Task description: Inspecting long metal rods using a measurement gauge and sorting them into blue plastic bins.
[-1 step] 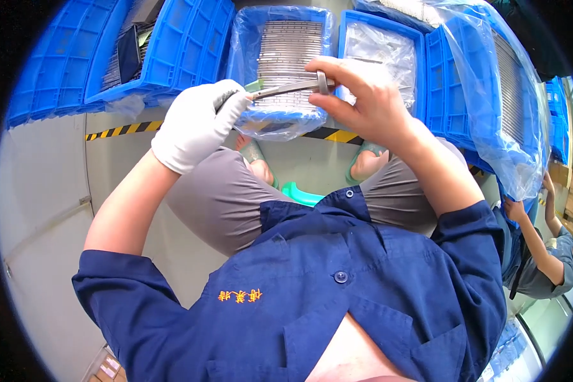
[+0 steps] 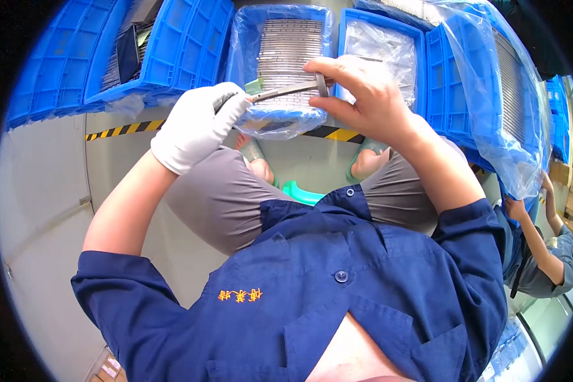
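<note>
Left hand (image 2: 200,124), in a white glove: fingertips closed on the left end of a slim grey metal piece (image 2: 286,90). Right hand (image 2: 366,95), bare: thumb and forefinger pinching the crosspiece at its other end. The piece is held between the two hands, slightly tilted, right end higher, above a crate.

Small green piece (image 2: 253,86): just beside the gloved fingertips; whether held, cannot tell.

Blue crate (image 2: 235,54), beneath the hands: lined with clear film; inside, metal strips (image 2: 290,44) in close rows.

Second blue crate (image 2: 420,70), to the right: clear plastic sheeting (image 2: 379,48) inside.

Blue crates (image 2: 184,54), to the left: one holding dark, thin pieces.

Floor: black-and-yellow tape (image 2: 127,130); bright green object (image 2: 302,193) between the feet.

Far right: another person (image 2: 544,270), arms raised toward film-draped crates.
</note>
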The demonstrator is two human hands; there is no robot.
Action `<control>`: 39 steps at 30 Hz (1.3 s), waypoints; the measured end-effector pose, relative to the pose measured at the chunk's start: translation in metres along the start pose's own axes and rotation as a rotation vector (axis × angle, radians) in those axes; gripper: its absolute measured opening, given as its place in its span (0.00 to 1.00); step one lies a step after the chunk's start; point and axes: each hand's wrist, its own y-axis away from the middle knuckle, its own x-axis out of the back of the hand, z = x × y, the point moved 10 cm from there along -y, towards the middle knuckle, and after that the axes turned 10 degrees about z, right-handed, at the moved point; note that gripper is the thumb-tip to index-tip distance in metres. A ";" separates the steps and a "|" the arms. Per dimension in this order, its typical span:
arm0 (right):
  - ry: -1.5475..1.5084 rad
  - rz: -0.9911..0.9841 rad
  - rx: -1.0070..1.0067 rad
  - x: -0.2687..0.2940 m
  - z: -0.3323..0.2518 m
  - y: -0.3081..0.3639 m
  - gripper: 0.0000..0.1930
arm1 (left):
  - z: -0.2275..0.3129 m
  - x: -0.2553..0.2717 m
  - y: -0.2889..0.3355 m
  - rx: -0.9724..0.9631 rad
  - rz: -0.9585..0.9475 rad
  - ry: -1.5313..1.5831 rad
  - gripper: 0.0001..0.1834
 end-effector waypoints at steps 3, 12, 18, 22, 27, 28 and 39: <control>-0.078 -0.116 -0.110 -0.013 0.016 0.008 0.20 | -0.007 -0.003 0.002 0.049 -0.054 -0.009 0.11; -0.708 -0.134 -0.712 -0.041 0.052 0.037 0.21 | 0.057 0.020 0.008 -0.346 0.232 -0.492 0.06; -0.850 -0.165 -0.851 -0.056 0.053 0.044 0.20 | 0.060 0.023 0.013 -0.457 0.271 -0.620 0.07; -0.949 -0.144 -0.873 -0.058 0.048 0.039 0.17 | 0.065 0.028 0.013 -0.496 0.276 -0.685 0.08; -0.774 -0.217 -1.027 -0.038 0.055 0.051 0.18 | 0.107 0.022 0.009 -0.709 0.436 -0.875 0.10; -0.912 -0.269 -1.013 -0.049 0.044 0.046 0.19 | 0.108 0.023 0.016 -0.753 0.440 -0.865 0.12; -0.962 -0.061 -1.139 -0.039 0.055 0.048 0.19 | 0.091 0.009 -0.009 -0.564 0.216 -0.628 0.08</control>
